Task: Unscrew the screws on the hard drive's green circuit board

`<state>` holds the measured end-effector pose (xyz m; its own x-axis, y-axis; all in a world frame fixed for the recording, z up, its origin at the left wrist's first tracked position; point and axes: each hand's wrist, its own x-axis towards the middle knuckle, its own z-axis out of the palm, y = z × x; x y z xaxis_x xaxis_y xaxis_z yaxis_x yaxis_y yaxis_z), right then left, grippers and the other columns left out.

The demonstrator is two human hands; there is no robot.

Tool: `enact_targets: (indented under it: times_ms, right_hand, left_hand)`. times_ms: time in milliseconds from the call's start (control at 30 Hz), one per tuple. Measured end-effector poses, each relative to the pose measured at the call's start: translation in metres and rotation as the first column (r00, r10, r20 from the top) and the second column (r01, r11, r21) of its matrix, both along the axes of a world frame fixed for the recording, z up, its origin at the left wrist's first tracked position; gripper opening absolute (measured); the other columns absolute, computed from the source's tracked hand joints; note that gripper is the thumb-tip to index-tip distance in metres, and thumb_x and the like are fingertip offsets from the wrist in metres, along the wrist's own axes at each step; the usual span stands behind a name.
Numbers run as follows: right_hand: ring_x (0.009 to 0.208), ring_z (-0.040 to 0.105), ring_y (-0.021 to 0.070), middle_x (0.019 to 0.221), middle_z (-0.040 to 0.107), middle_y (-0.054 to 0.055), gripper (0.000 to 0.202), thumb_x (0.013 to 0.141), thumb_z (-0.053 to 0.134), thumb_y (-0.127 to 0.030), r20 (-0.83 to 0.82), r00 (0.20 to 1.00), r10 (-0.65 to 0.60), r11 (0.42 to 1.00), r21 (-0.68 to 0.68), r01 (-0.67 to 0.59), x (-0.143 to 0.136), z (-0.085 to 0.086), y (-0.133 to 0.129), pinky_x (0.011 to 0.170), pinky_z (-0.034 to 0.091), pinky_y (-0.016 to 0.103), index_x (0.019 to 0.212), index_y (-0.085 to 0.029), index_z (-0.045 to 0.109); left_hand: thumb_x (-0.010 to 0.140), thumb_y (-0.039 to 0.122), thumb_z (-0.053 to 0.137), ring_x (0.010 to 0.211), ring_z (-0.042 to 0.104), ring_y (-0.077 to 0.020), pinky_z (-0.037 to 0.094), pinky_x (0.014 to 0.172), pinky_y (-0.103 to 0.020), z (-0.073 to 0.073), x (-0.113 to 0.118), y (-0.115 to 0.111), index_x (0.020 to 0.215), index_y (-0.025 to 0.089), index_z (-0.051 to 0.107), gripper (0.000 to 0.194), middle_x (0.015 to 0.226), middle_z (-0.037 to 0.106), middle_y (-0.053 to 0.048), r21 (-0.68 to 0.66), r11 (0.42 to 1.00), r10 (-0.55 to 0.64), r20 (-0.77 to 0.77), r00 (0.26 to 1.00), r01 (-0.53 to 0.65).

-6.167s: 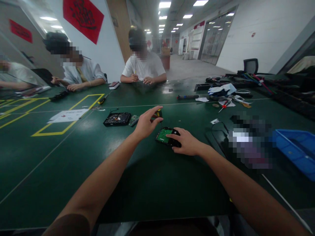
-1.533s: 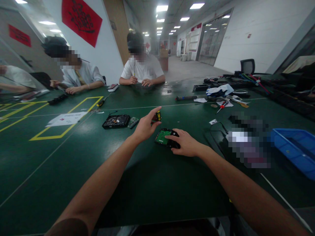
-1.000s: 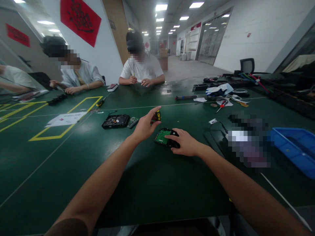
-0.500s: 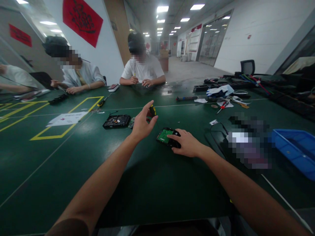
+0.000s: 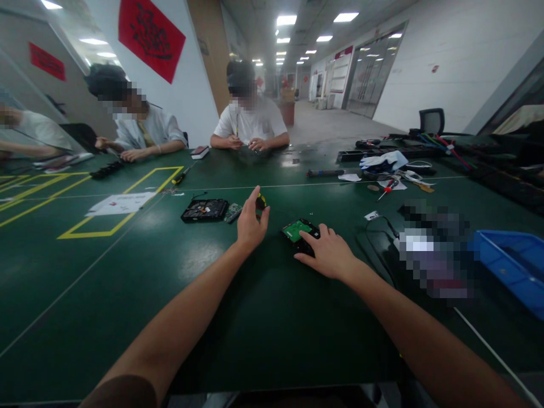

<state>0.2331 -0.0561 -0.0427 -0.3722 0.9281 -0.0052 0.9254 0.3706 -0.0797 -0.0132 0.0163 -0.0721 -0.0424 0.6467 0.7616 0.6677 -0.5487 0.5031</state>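
Note:
My left hand (image 5: 251, 222) has its thumb and index finger raised and apart, with a black-and-yellow screwdriver handle (image 5: 260, 201) held behind them; the shaft is hidden. Beside it, a hard drive (image 5: 296, 229) rests on the green table with its green circuit board facing up. My right hand (image 5: 329, 249) grips the near right side of this drive, index finger on top and thumb at the near edge. Left of my left hand lie a loose circuit board (image 5: 233, 212) and a second, opened black hard drive (image 5: 204, 209).
On the right are a blue bin (image 5: 510, 249), a blurred-out object (image 5: 433, 255) with a cable, and a red screwdriver (image 5: 386, 190). White gloves (image 5: 385, 161) lie farther back. Papers (image 5: 121, 204) lie within yellow tape at left. Several people sit across the table.
My left hand has lowered slightly toward me, with the screwdriver handle now more hidden. The hard drive has turned a little under my right hand, whose thumb sits lower. The view has shifted slightly.

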Motion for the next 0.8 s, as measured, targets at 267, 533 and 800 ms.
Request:
enact_targets:
  times_ms: [267,533,800]
  right_hand:
    - [0.112,0.061,0.0463,0.137,0.046,0.025,0.086,0.091,0.034,-0.086,-0.017,0.997,-0.077,0.997,-0.027,0.077,-0.006,0.005,-0.010,0.084,0.054,0.057,0.147,-0.023,0.054]
    - [0.094,0.069,0.0314,0.132,0.050,0.022,0.058,0.103,0.039,-0.059,-0.105,0.982,-0.157,0.988,-0.024,0.155,-0.005,0.015,-0.008,0.079,0.057,0.042,0.139,-0.016,0.053]
    - [0.099,0.070,0.0351,0.112,0.069,0.020,0.041,0.108,0.028,-0.039,-0.016,0.969,-0.245,0.968,-0.050,0.244,0.010,0.018,0.013,0.081,0.053,0.045,0.125,-0.014,0.055]
  left_hand:
    - [0.098,0.029,0.060,0.103,0.064,-0.0220,0.060,0.080,-0.034,-0.019,-0.007,0.008,0.160,0.024,0.031,0.068,0.139,0.058,-0.016,-0.005,1.000,-0.002,-0.015,1.000,0.002]
    - [0.098,0.027,0.059,0.103,0.064,-0.0221,0.061,0.081,-0.035,-0.022,-0.009,0.011,0.160,0.026,0.030,0.068,0.138,0.059,-0.015,-0.004,1.000,0.007,-0.026,1.000,-0.007]
    - [0.098,0.026,0.060,0.103,0.067,-0.0226,0.062,0.082,-0.035,-0.023,-0.010,0.009,0.161,0.027,0.028,0.071,0.138,0.060,-0.015,0.015,1.000,0.023,-0.061,0.998,-0.022]
